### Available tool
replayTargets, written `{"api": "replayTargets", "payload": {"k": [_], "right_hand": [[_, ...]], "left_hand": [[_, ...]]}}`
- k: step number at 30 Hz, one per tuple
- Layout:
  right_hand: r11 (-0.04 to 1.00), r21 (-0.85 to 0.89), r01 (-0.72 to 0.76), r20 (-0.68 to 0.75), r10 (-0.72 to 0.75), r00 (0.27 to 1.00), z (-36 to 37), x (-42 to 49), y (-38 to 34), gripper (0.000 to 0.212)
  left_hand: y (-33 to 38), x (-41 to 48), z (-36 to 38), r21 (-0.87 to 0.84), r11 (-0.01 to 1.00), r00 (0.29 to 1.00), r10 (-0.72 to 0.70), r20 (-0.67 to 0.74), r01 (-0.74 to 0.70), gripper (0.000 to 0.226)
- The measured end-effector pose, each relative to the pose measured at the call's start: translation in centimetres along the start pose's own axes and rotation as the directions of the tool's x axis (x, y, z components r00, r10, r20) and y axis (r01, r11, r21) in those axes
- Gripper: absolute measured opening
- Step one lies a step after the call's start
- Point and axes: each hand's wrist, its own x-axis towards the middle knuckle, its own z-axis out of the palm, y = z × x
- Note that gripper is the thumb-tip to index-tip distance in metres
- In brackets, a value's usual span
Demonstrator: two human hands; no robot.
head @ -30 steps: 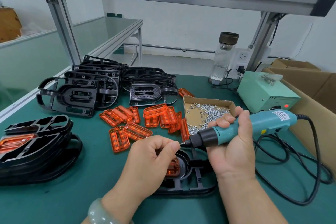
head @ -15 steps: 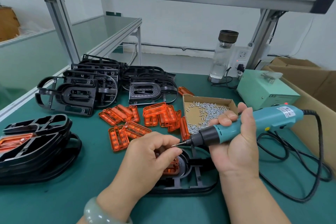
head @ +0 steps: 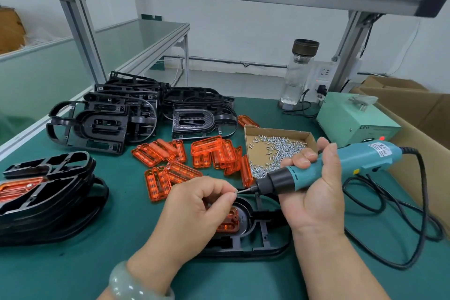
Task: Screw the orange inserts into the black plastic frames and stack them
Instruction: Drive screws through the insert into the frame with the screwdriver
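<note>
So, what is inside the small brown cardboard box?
Loose small silver screws lie in the brown cardboard box, mostly toward its near side. The right hand and teal electric screwdriver hide its near right corner.

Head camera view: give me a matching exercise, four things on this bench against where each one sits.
1 electric screwdriver
2 screws
3 glass bottle
4 stack of finished frames

A by the green power box, far side of the table
B in the right hand
C in the cardboard tray
D at the left near edge

Pairs: 1-B, 2-C, 3-A, 4-D.
</note>
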Motion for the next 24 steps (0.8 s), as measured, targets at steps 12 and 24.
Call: {"api": "replayTargets", "payload": {"k": [12, 24], "right_hand": [[0.998, -0.061, 0.015, -0.059, -0.018, 0.998, -0.5, 0.6, -0.9, 0.020], [0.980, -0.196, 0.016, -0.042, -0.025, 0.999, -0.7, 0.9, -1.4, 0.020]], "left_hand": [[-1.4, 0.6, -1.8, 0.241, 0.968, 0.993, 0.045, 0.112, -0.071, 0.017], [-0.9, 0.4, -0.9, 0.485, 0.855, 0.926, -0.019, 0.378, -0.181, 0.012]]}}
